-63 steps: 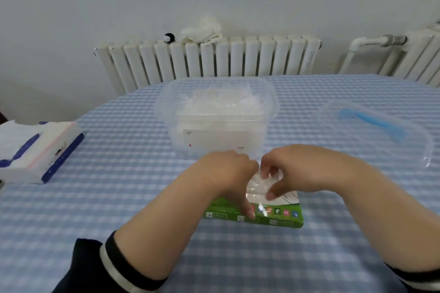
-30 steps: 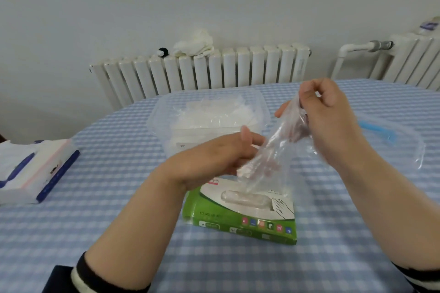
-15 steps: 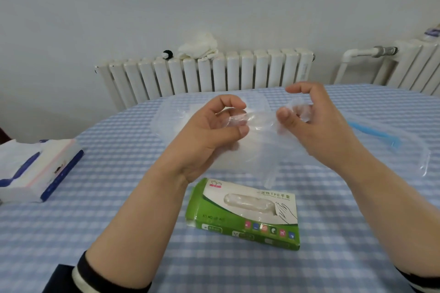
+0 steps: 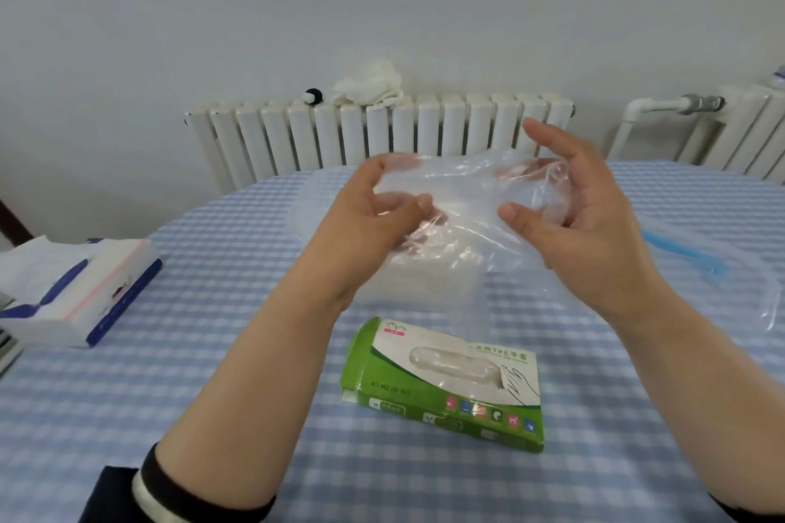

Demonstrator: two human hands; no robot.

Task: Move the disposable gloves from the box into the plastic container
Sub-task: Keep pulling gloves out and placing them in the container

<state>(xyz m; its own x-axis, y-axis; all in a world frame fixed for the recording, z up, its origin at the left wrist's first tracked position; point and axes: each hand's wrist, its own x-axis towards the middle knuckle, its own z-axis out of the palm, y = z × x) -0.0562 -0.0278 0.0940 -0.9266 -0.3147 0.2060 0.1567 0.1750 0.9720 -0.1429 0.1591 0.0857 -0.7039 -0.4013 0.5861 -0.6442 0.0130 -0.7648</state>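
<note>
Glove (image 4: pixel 458 200) film is stretching crosswise between my hands, my left hand (image 4: pixel 374 221) and right hand (image 4: pixel 582 225) each pinching an end in a curled grip, hanging just above the plastic container (image 4: pixel 408 289) beyond the green box (image 4: pixel 446 386).

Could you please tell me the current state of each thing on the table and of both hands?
Glove: spread out, held aloft.
Left hand: pinching glove.
Right hand: gripping glove.
Glove box: lying flat.
Plastic container: uncovered.
Lid: off, lying aside.
</note>
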